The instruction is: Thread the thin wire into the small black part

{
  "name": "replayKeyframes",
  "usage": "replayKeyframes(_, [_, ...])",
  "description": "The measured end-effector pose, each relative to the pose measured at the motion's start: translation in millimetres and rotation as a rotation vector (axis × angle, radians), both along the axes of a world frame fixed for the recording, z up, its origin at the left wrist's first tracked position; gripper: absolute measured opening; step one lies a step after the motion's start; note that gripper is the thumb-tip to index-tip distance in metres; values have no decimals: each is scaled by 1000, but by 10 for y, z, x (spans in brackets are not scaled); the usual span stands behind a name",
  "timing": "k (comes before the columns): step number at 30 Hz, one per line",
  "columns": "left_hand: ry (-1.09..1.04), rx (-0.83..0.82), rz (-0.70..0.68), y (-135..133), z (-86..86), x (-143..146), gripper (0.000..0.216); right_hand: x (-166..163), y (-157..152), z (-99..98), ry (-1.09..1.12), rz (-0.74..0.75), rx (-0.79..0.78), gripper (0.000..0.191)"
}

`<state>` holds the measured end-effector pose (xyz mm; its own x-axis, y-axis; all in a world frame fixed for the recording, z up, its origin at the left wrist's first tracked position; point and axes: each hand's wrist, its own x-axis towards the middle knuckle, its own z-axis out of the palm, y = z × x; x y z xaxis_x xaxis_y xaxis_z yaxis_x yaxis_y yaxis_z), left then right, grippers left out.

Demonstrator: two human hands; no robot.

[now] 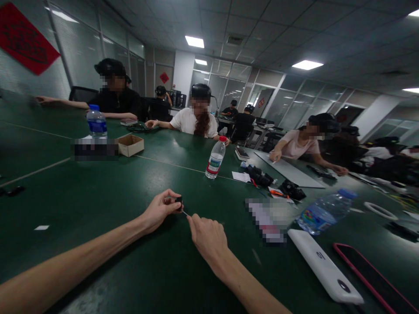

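Above the green table [131, 266], my left hand [159, 213] pinches a small black block-like piece [178, 200] between thumb and fingers. My right hand [207, 235] is closed just to the right, its index finger pointing at the piece. From its fingertips a thin light-coloured rod [184, 213] reaches to the lower side of the black piece. The rest of the rod is hidden inside the hand, and its exact kind is too small to tell. Whether the tip is inside the piece or only touching it cannot be made out.
Beyond my hands stands a red-capped water bottle [214, 162], with an open cardboard box [131, 146] farther left. To the right are a blue-capped bottle [322, 213], a white power bank [322, 264] and a red-edged phone [373, 277]. Several people sit across the table.
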<state>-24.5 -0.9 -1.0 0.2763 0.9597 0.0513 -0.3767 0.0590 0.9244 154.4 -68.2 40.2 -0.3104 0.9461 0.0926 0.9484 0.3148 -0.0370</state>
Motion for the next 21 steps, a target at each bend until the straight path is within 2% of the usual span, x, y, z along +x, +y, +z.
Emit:
replayKeyframes(6, [-65,-48,55,-21,24,27,33,-21,-7,26,32,-34,-32,39])
replayKeyframes(12, [-77,-41,74,-36,33,24,31,65,96,-36,138,-132,-40,44])
replayKeyframes(21, [-116,-92,141,17,-33,13,30,643,421,-139,548,-317,99,56])
